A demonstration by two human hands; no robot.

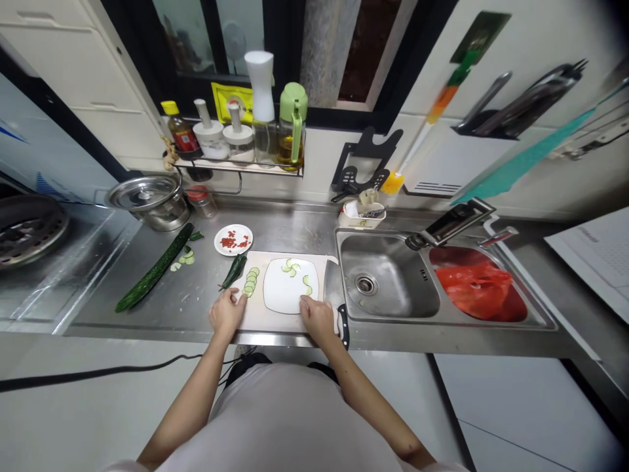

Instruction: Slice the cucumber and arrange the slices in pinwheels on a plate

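Note:
A white square plate [289, 288] with a few cucumber slices [291, 265] lies on a pale cutting board [260, 314]. My left hand [226, 313] rests at the board's left edge, its fingertips closed on a slice at the end of a row of cut cucumber slices [250, 282]. My right hand [317, 316] sits at the plate's near right edge, fingers curled, touching the rim. A cucumber piece [234, 270] lies just left of the row. A knife with a black handle [344, 324] lies at the board's right side.
A whole cucumber [154, 275] and loose slices [184, 259] lie left on the steel counter [196, 308]. A small dish of red pieces [233, 240], a steel pot [147, 200], a double sink [388, 282] with a red bag [474, 288], and a condiment rack [240, 164] surround the board.

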